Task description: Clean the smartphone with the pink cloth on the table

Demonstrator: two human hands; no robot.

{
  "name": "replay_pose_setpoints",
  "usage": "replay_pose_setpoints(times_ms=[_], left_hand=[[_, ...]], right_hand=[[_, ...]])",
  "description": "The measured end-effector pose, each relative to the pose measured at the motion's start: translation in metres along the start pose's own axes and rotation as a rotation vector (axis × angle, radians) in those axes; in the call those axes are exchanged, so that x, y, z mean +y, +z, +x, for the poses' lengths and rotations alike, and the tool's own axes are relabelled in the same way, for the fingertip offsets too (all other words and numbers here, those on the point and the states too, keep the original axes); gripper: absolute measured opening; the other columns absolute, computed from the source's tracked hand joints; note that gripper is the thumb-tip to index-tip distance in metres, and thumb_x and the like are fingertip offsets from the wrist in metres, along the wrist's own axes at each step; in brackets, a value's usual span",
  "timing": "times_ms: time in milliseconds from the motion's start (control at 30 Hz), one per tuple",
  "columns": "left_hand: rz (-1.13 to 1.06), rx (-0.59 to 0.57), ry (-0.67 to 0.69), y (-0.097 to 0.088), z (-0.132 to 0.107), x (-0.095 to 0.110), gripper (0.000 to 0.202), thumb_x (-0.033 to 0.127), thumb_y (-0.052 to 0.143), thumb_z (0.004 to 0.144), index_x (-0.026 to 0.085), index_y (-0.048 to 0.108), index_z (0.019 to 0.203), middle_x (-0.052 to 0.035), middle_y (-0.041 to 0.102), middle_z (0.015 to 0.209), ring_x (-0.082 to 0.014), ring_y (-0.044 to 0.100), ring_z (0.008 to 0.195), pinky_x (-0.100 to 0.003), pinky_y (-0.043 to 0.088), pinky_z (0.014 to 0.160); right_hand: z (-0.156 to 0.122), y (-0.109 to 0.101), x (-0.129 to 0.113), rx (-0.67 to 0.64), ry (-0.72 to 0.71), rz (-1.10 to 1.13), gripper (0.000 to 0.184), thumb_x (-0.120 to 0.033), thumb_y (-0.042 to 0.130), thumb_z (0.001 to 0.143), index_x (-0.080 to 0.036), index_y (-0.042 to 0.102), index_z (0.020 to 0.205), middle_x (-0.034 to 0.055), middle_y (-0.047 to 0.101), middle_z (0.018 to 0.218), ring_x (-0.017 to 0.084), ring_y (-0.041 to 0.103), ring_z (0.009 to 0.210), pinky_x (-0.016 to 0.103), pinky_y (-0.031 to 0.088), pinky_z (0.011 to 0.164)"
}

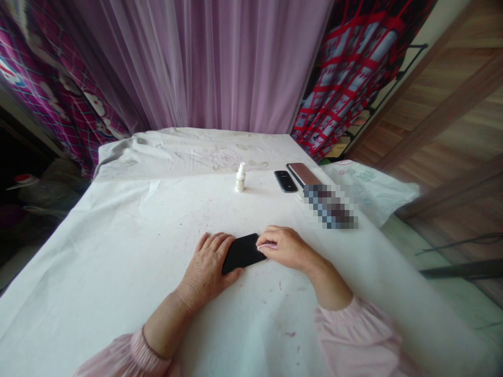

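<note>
A black smartphone (pixel 242 253) lies on the white-covered table, its dark face upward and slightly tilted in my view. My left hand (pixel 210 262) grips its left end, with the thumb on the near edge and the fingers at the far edge. At the phone's right end, my right hand (pixel 286 247) is closed in a pinch around a small pinkish cloth (pixel 269 245). The cloth touches the screen near the upper right corner. Most of it is hidden inside the fingers.
A small white spray bottle (pixel 240 178) stands upright beyond the phone. To its right lie a dark phone (pixel 285 181), a rose-coloured flat item (pixel 304 174) and a pixelated object (pixel 330 206). A plastic bag (pixel 371 188) hangs at the table's right edge. Curtains (pixel 236 63) border the far side.
</note>
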State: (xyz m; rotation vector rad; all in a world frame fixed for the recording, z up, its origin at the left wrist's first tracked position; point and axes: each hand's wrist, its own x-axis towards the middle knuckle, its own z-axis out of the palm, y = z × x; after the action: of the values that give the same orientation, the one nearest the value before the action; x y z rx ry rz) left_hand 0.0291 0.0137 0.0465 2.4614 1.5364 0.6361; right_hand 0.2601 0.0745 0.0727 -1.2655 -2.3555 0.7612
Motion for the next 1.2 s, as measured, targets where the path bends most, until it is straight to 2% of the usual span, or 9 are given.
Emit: replay_pose_setpoints(times_ms=[167, 267, 633, 933, 1200], left_hand=[[-0.007, 0.015, 0.0, 0.001, -0.001, -0.001, 0.058, 0.042, 0.068, 0.078, 0.019, 0.051, 0.128, -0.0126, 0.061, 0.127, -0.0318, 0.054, 0.12, -0.057, 0.031, 0.11], [-0.001, 0.003, 0.002, 0.001, -0.001, -0.002, 0.059, 0.043, 0.068, 0.077, 0.019, 0.05, 0.128, -0.0127, 0.06, 0.128, -0.0317, 0.054, 0.12, -0.057, 0.03, 0.111], [-0.012, 0.019, 0.015, 0.001, -0.001, -0.001, 0.057, 0.041, 0.068, 0.078, 0.02, 0.051, 0.128, -0.0124, 0.061, 0.126, -0.0315, 0.054, 0.119, -0.056, 0.031, 0.11], [-0.02, 0.02, 0.013, 0.001, 0.0, -0.002, 0.057, 0.042, 0.068, 0.078, 0.021, 0.051, 0.128, -0.0119, 0.061, 0.126, -0.0313, 0.055, 0.119, -0.056, 0.031, 0.11], [-0.002, 0.003, 0.039, -0.001, 0.0, -0.003, 0.059, 0.04, 0.069, 0.076, 0.021, 0.051, 0.129, -0.0124, 0.06, 0.127, -0.0313, 0.055, 0.119, -0.056, 0.031, 0.11]], right_hand=[[-0.006, -0.01, -0.005, -0.115, -0.026, 0.029, 0.02, -0.008, 0.061, 0.075, -0.023, 0.075, 0.076, -0.0017, 0.067, 0.078, 0.012, 0.061, 0.071, 0.022, 0.044, 0.067], [-0.007, -0.011, -0.006, -0.139, -0.035, 0.034, 0.022, -0.007, 0.06, 0.074, -0.023, 0.075, 0.076, -0.0015, 0.067, 0.079, 0.012, 0.061, 0.072, 0.021, 0.044, 0.068], [0.003, 0.007, 0.004, 0.053, -0.029, -0.011, 0.015, -0.014, 0.063, 0.081, -0.024, 0.073, 0.086, -0.0005, 0.067, 0.089, 0.012, 0.063, 0.078, 0.022, 0.046, 0.073], [0.013, 0.019, 0.008, 0.189, -0.03, -0.068, 0.015, -0.016, 0.058, 0.088, -0.024, 0.071, 0.091, 0.0019, 0.067, 0.094, 0.014, 0.064, 0.087, 0.024, 0.046, 0.08], [0.011, 0.013, 0.006, 0.133, -0.001, -0.078, 0.014, -0.016, 0.06, 0.085, -0.024, 0.071, 0.087, 0.0006, 0.069, 0.09, 0.014, 0.064, 0.083, 0.023, 0.045, 0.075]])
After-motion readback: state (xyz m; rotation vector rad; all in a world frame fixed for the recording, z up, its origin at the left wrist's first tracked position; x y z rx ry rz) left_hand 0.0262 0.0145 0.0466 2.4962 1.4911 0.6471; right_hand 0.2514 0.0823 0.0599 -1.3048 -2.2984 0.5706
